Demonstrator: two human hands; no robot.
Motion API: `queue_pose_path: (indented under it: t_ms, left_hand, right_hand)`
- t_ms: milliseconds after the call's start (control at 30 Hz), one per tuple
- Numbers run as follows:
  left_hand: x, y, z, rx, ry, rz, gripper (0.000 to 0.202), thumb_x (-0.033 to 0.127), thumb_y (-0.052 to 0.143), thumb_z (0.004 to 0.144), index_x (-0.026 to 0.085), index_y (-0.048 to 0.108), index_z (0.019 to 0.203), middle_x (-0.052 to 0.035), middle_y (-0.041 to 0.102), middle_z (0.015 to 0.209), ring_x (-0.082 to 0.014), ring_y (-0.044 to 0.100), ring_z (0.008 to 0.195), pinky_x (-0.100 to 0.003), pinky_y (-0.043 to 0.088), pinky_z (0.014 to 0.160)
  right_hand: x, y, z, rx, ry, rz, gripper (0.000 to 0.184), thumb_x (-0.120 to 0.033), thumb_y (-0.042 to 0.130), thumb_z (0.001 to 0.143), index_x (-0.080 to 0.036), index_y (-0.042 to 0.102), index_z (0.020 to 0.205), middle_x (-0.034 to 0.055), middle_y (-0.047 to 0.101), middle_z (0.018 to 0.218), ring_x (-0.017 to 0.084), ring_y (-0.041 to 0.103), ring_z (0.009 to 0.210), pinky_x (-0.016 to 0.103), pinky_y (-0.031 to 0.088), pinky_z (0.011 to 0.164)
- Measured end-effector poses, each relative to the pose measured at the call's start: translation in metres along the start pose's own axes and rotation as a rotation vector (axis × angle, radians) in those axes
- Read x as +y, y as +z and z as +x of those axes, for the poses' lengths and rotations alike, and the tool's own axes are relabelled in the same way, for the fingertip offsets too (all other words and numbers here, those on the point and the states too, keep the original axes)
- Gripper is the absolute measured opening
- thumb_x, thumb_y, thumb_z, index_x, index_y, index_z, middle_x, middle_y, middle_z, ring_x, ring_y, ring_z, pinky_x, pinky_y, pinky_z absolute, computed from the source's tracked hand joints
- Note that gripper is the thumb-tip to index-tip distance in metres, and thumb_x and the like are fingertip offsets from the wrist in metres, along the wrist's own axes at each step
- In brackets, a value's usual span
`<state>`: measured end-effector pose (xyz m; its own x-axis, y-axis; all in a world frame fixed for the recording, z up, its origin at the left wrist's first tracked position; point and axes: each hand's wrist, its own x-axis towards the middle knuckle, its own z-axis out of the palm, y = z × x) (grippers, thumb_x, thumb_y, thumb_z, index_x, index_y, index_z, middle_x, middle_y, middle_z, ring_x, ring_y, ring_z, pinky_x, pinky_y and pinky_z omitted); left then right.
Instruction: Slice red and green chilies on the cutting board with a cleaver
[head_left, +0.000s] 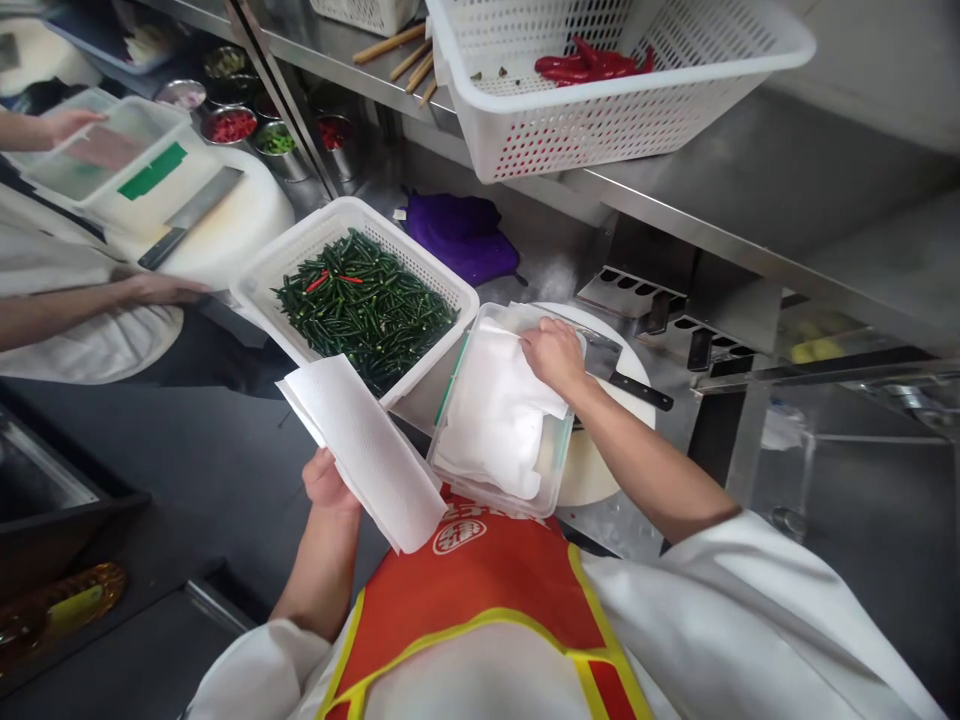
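My left hand (325, 483) grips a folded stack of white paper towels (367, 450) and holds it up in front of my apron. My right hand (553, 353) is closed on a sheet of white paper towel (495, 415), pressing it into a clear plastic container (551, 480). The container rests on a round white cutting board (592, 470). To its left stands a white basket (300, 250) full of green chilies (367, 305), with a couple of red ones among them.
A cleaver (626, 375) lies on the board beyond my right hand. A purple cloth (461, 235) sits behind the basket. A shelf above holds a white basket (600, 110) with red chilies (592, 60). At left, another person's hands (161, 288) work by a container and a cleaver (191, 215).
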<state>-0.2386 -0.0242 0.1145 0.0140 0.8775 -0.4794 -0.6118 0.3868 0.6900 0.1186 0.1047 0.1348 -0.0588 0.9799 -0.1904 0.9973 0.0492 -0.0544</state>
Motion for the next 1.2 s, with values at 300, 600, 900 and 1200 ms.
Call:
queue_pose_path:
  t_ms: [300,600,900,1200]
  left_hand:
    - [0.001,0.014,0.010,0.009,0.054,0.011,0.028,0.048,0.073,0.067,0.024,0.071,0.082,-0.0042,0.069,0.068,-0.0282,0.070,0.080,-0.039,0.060,0.072]
    - [-0.002,0.008,0.007,-0.014,0.054,0.003,0.031,0.047,0.074,0.067,0.024,0.071,0.087,-0.0046,0.070,0.072,-0.0292,0.070,0.085,-0.040,0.061,0.075]
    - [-0.005,0.006,0.004,0.003,0.010,-0.054,0.028,0.040,0.076,0.064,0.021,0.071,0.085,-0.0040,0.070,0.071,-0.0255,0.069,0.072,-0.037,0.060,0.069]
    - [-0.007,0.013,0.000,-0.022,0.029,-0.116,0.029,0.033,0.082,0.057,0.021,0.072,0.082,-0.0015,0.072,0.073,-0.0206,0.067,0.065,-0.032,0.059,0.066]
  right_hand:
    - [0.007,0.004,0.015,-0.141,0.122,0.012,0.040,-0.030,0.032,0.100,-0.016,0.067,0.114,0.0204,0.067,0.106,0.034,0.062,0.100,0.041,0.044,0.083]
    - [-0.013,0.015,0.014,-0.159,0.018,0.049,0.034,-0.024,0.048,0.094,-0.011,0.051,0.125,0.0181,0.063,0.114,0.031,0.061,0.102,0.037,0.046,0.085]
    - [-0.013,0.016,0.010,-0.369,0.061,-0.017,0.039,-0.026,0.054,0.091,-0.017,0.050,0.129,0.0197,0.051,0.126,0.034,0.055,0.111,0.041,0.045,0.088]
    - [-0.014,0.026,0.014,-0.469,0.096,0.042,0.061,-0.035,0.070,0.083,-0.017,0.044,0.135,0.0198,0.041,0.138,0.037,0.046,0.123,0.039,0.043,0.092]
